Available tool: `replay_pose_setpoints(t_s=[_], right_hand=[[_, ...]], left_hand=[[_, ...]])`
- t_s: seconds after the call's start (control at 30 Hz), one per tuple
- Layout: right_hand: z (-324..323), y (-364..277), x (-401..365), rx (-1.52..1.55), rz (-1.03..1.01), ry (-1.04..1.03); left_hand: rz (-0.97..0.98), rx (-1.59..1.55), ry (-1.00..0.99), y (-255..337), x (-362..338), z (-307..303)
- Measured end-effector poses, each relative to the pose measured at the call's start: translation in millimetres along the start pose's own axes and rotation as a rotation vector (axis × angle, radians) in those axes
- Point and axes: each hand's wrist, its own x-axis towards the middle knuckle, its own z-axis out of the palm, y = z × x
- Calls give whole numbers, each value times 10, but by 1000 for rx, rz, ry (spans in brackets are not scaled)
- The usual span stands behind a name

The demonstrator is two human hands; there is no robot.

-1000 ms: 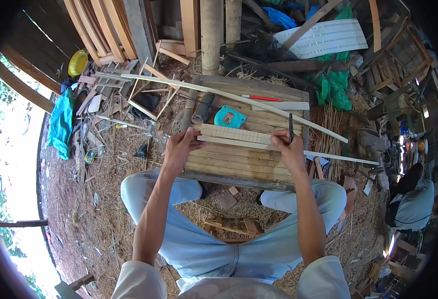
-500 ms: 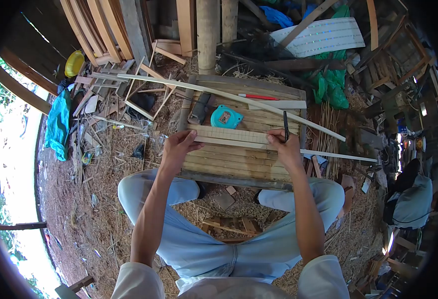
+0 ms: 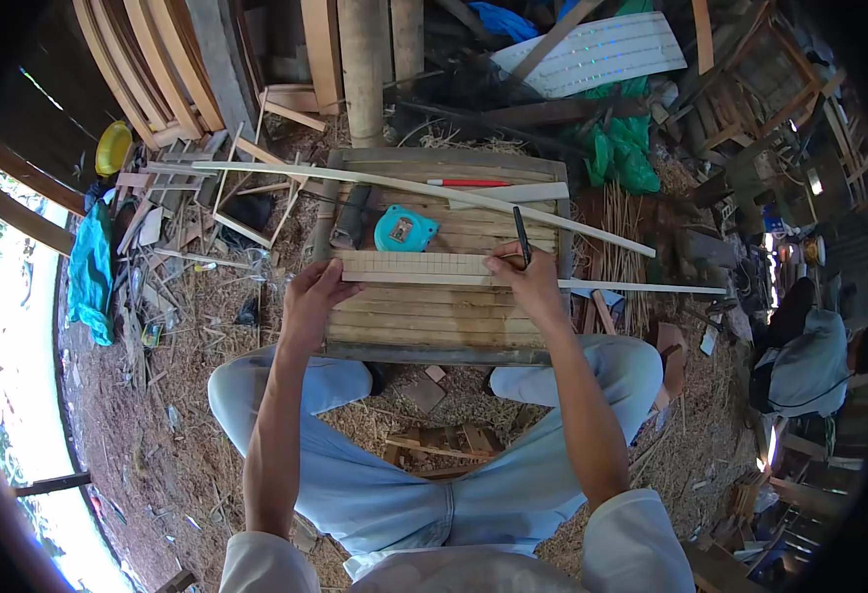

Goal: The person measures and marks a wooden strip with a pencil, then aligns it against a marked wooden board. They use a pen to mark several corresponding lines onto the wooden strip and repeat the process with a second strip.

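Note:
Between my two hands lies a short flat wooden piece with pencil-like lines ruled across it. A long thin wooden strip runs along its near edge and sticks out far to the right. My left hand is closed on the left end of the ruled piece, thumb on top. At the other end, my right hand pinches the piece and also holds a black pen, which points up and away. Just beyond the piece, a teal tape measure rests on the slatted bench.
A dark block-like tool sits left of the tape measure. Another long strip crosses the bench diagonally, near a red pencil-like stick and a pale flat board. Wood scraps and light frames litter the left floor.
The whole scene has slid left in view as my head turned. Both hands keep their hold on the ruled piece, and the pen leans a little more to the left.

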Motion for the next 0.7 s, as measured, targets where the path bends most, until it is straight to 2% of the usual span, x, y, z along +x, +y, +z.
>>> replay_pose_setpoints(t_s=[0.33, 0.7], right_hand=[[15, -63, -12, -80, 1, 24], [-4, 48, 21, -39, -36, -40]], left_hand=[[38, -42, -18, -29, 8, -15], [33, -33, -19, -69, 47, -63]])
